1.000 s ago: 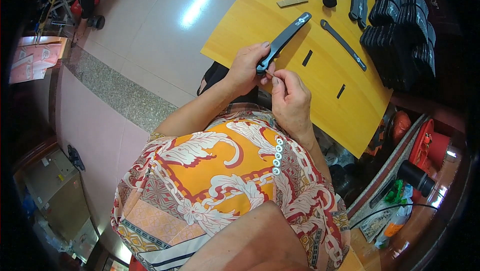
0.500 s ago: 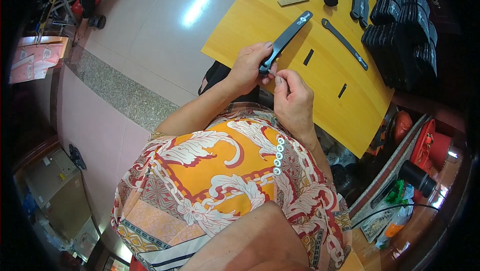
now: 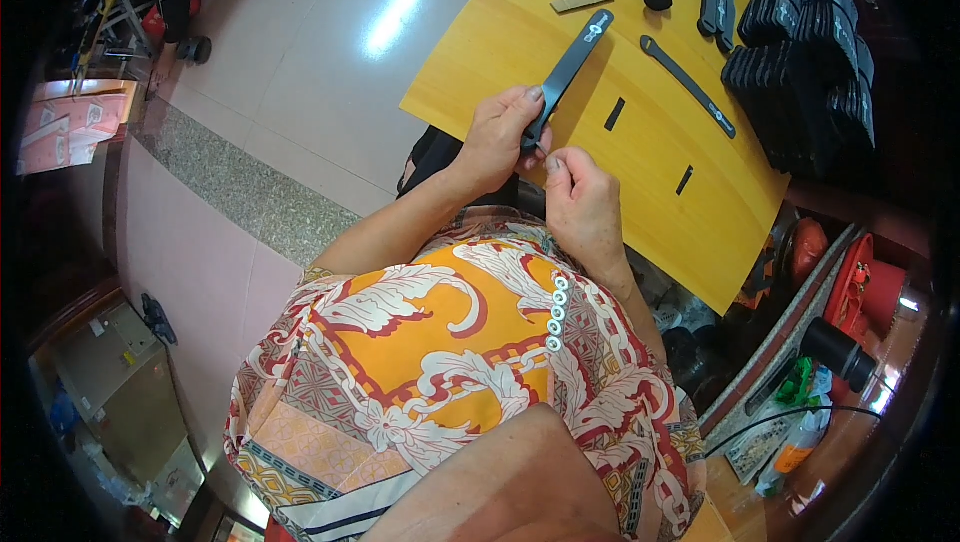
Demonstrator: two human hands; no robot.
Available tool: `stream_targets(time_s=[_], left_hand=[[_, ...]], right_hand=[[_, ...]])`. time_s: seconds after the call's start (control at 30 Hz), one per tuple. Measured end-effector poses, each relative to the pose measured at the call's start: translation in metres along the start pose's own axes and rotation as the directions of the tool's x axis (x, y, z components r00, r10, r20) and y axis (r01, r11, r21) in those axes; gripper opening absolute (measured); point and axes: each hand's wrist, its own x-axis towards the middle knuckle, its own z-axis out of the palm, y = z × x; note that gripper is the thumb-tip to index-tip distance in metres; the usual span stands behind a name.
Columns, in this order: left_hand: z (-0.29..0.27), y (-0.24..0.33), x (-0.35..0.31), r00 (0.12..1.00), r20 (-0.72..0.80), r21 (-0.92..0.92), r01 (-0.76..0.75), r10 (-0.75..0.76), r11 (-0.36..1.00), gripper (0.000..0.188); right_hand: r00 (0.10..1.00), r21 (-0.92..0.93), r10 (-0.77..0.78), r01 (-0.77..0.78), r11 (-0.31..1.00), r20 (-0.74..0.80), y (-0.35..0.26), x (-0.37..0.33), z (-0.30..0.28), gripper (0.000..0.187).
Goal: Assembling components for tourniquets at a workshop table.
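Note:
My left hand [image 3: 492, 140] is closed around the near end of a flat black strap [image 3: 573, 62], whose far end slants up over the table with a small white print on it. Against that near end, my right hand [image 3: 583, 207] pinches with thumb and forefinger. A thin, pale sliver shows between its fingertips, too small to name. On the table lie another black strap [image 3: 688, 87] with a slotted end and two short black strips [image 3: 615, 114], both to the right of my hands.
The yellow table [image 3: 470, 62] carries a tan folded piece [image 3: 582, 0], bundled black straps [image 3: 775, 102] stacked at the right, and more black pieces [image 3: 716, 2] at the far side. Right of me, a shelf holds a red hat [image 3: 860, 282] and a black cylinder [image 3: 838, 352].
The strap's far end has swung slightly left and its face has turned a little. My right hand has shifted slightly left, still pinching at the near end.

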Motion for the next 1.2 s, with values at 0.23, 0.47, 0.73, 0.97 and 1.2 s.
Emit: stream_targets(time_s=[0.23, 0.47, 0.73, 0.97, 1.2], left_hand=[[0.006, 0.003, -0.003, 0.997, 0.004, 0.145, -0.073, 0.074, 0.987, 0.03], [0.004, -0.002, -0.003, 0.985, 0.032, 0.296, -0.17, 0.169, 0.94, 0.03], [0.004, -0.006, -0.001, 0.985, 0.016, 0.4, -0.166, 0.174, 0.901, 0.027], [0.007, -0.014, -0.003, 0.961, 0.032, 0.569, -0.244, 0.276, 0.785, 0.022], [0.009, 0.0, 0.0, 0.998, 0.006, 0.3, -0.064, 0.065, 0.952, 0.024]], right_hand=[[0.962, -0.205, -0.267, 0.252, 0.946, -0.049, 0.002, 0.002, -0.002, 0.005], [0.995, 0.321, 0.039, -0.067, 0.945, 0.092, 0.016, 0.004, 0.0, 0.004], [0.906, -0.33, -0.417, 0.373, 0.867, -0.072, 0.012, 0.007, -0.001, 0.005], [0.999, 0.256, -0.007, -0.005, 0.967, 0.046, 0.021, 0.005, -0.001, 0.006], [0.888, -0.213, -0.46, 0.45, 0.867, 0.002, 0.026, 0.011, -0.011, 0.007]])
